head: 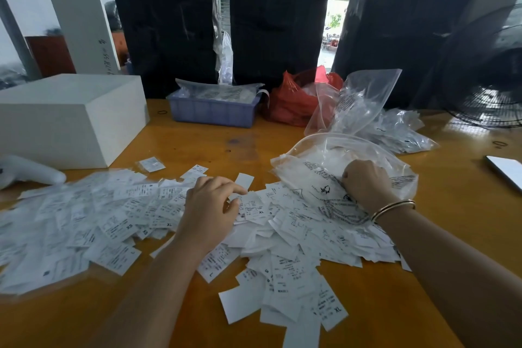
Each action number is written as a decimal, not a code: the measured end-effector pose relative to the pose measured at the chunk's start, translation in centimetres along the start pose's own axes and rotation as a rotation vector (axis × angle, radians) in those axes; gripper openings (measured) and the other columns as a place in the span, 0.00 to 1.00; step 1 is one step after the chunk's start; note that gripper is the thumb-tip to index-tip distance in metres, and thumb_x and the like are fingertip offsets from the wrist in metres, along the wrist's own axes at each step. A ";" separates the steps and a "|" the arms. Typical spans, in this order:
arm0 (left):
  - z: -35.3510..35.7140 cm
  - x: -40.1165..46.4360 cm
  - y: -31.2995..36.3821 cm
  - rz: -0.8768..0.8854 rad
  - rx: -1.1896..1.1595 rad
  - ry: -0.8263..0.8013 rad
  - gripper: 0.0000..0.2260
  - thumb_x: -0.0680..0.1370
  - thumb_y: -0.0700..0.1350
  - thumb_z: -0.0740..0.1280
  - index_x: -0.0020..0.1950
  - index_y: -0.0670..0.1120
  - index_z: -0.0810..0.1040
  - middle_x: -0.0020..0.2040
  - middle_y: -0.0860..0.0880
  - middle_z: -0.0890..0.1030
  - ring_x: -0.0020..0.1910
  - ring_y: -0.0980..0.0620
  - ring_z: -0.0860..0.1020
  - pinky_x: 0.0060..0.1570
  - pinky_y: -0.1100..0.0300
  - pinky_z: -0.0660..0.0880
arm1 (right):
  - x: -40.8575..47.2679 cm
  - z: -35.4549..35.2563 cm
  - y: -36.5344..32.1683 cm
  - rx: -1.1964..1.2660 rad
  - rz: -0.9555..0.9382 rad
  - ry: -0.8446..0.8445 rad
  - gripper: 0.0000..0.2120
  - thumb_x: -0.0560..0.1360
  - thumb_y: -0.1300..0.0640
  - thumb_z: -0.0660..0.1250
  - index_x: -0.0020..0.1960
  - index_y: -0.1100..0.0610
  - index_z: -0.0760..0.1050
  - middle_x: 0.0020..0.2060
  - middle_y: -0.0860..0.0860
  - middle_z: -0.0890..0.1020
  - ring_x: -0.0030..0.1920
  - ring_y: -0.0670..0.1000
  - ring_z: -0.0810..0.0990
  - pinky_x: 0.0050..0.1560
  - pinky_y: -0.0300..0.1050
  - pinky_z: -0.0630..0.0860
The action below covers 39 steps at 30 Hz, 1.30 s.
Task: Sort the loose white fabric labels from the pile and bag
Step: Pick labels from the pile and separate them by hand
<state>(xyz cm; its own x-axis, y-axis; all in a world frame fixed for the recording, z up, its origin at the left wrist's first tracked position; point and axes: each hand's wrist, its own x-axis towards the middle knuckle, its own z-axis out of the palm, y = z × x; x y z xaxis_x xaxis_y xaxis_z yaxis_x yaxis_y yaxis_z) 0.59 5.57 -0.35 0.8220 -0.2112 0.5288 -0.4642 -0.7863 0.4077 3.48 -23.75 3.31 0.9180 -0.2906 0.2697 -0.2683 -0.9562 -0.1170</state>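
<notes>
A wide pile of loose white fabric labels (118,223) with printed size letters covers the near half of the yellow table (197,144). My left hand (210,206) lies on the pile's middle, its thumb and forefinger pinching a small label. To the right lies a clear plastic bag (319,167) with black print, holding more white labels, its mouth toward the pile. My right hand (365,182), a gold bangle on the wrist, grips the bag's plastic with curled fingers.
A white box (70,118) stands at the left, a white handheld device (28,171) beside it. Behind are a blue tray (211,113), a red bag (291,104), more clear bags (367,102), black bundles, a fan (485,104) and a phone (505,168) at the right.
</notes>
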 end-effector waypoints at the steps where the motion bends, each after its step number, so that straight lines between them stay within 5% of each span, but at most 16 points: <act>1: 0.0 0.0 0.0 -0.001 -0.003 0.001 0.09 0.77 0.43 0.67 0.54 0.53 0.81 0.54 0.55 0.79 0.59 0.52 0.69 0.59 0.53 0.66 | -0.1 0.0 0.0 0.012 -0.005 0.011 0.09 0.76 0.63 0.60 0.45 0.60 0.79 0.40 0.56 0.80 0.40 0.57 0.78 0.47 0.46 0.72; 7: 0.0 0.1 0.0 0.007 -0.010 0.007 0.09 0.77 0.42 0.67 0.54 0.52 0.81 0.54 0.55 0.79 0.59 0.52 0.69 0.58 0.54 0.66 | -0.4 -0.8 0.0 0.099 -0.040 0.161 0.07 0.76 0.60 0.63 0.42 0.57 0.79 0.35 0.50 0.79 0.38 0.53 0.75 0.58 0.51 0.67; 11: -0.1 0.2 0.3 -0.019 -0.044 0.010 0.09 0.77 0.43 0.66 0.55 0.52 0.81 0.55 0.55 0.78 0.59 0.53 0.69 0.60 0.54 0.67 | -1.1 -2.5 -1.3 0.319 -0.141 0.352 0.09 0.78 0.56 0.64 0.47 0.57 0.83 0.40 0.51 0.84 0.42 0.52 0.80 0.53 0.52 0.74; 13: -0.3 0.2 0.7 -0.033 -0.149 0.009 0.08 0.79 0.46 0.65 0.55 0.54 0.79 0.55 0.58 0.77 0.58 0.58 0.69 0.58 0.60 0.66 | -2.3 -3.3 -2.9 0.528 -0.261 0.383 0.07 0.77 0.57 0.66 0.48 0.57 0.82 0.40 0.48 0.84 0.40 0.47 0.79 0.46 0.41 0.75; 16: -1.0 0.0 1.5 -0.123 -0.468 -0.081 0.08 0.76 0.61 0.61 0.54 0.65 0.74 0.54 0.68 0.74 0.54 0.70 0.72 0.47 0.74 0.66 | -5.1 -3.2 -5.7 0.817 -0.332 0.173 0.02 0.75 0.56 0.68 0.44 0.52 0.80 0.34 0.44 0.81 0.32 0.43 0.77 0.35 0.35 0.74; 20: -1.4 -0.1 1.9 -0.210 -0.729 -0.229 0.29 0.63 0.78 0.57 0.59 0.66 0.71 0.57 0.64 0.77 0.56 0.68 0.75 0.49 0.71 0.69 | -8.0 -1.4 -8.4 1.083 -0.262 -0.204 0.04 0.75 0.54 0.68 0.41 0.50 0.76 0.33 0.46 0.83 0.32 0.43 0.78 0.32 0.34 0.73; 22: -1.2 0.0 1.8 -0.260 -0.790 -0.260 0.31 0.63 0.77 0.61 0.60 0.62 0.72 0.53 0.59 0.81 0.53 0.63 0.79 0.49 0.66 0.73 | -8.5 -0.7 -9.1 1.173 -0.232 -0.270 0.05 0.75 0.54 0.68 0.40 0.51 0.76 0.34 0.46 0.84 0.31 0.40 0.77 0.31 0.29 0.71; 24: -1.0 0.1 1.7 -0.311 -0.817 -0.203 0.18 0.69 0.65 0.68 0.54 0.57 0.77 0.46 0.58 0.84 0.46 0.62 0.81 0.43 0.67 0.75 | -8.7 -0.2 -9.5 1.199 -0.201 -0.278 0.06 0.75 0.53 0.69 0.39 0.51 0.76 0.33 0.46 0.84 0.31 0.40 0.77 0.29 0.29 0.70; 26: -0.8 0.3 1.4 -0.381 -0.828 -0.111 0.03 0.74 0.49 0.71 0.46 0.53 0.81 0.41 0.56 0.84 0.40 0.61 0.81 0.37 0.69 0.74 | -8.8 0.3 -9.6 1.193 -0.186 -0.258 0.06 0.75 0.52 0.68 0.40 0.50 0.76 0.33 0.46 0.84 0.32 0.41 0.78 0.31 0.32 0.72; 30: -0.8 0.7 0.7 -0.539 -0.985 -0.004 0.02 0.77 0.40 0.67 0.47 0.46 0.79 0.42 0.52 0.85 0.43 0.57 0.83 0.37 0.68 0.76 | -9.2 1.2 -9.4 0.772 -0.351 -0.177 0.08 0.76 0.50 0.65 0.55 0.47 0.76 0.47 0.39 0.79 0.46 0.40 0.75 0.47 0.35 0.71; 33: -0.8 0.7 0.5 -0.568 -0.967 0.088 0.05 0.77 0.38 0.67 0.46 0.48 0.79 0.41 0.54 0.85 0.42 0.58 0.83 0.37 0.67 0.75 | -9.5 1.9 -9.4 0.434 -0.573 -0.099 0.19 0.77 0.53 0.61 0.67 0.48 0.71 0.60 0.43 0.77 0.62 0.46 0.68 0.63 0.44 0.60; 39: -1.0 0.6 0.7 -0.545 -0.910 0.143 0.04 0.74 0.45 0.71 0.45 0.55 0.83 0.40 0.59 0.84 0.40 0.66 0.80 0.40 0.68 0.72 | -9.9 2.4 -9.6 0.327 -0.677 0.053 0.15 0.78 0.53 0.59 0.62 0.48 0.77 0.53 0.44 0.80 0.56 0.47 0.71 0.59 0.44 0.57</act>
<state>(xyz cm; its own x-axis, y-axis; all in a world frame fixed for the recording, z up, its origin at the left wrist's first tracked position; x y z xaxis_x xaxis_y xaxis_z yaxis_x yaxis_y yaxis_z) 0.48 5.44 1.00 0.9739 0.1543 0.1665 -0.1664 -0.0132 0.9860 -2.33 -11.58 -0.51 0.8340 0.3480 0.4281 0.4578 -0.8697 -0.1848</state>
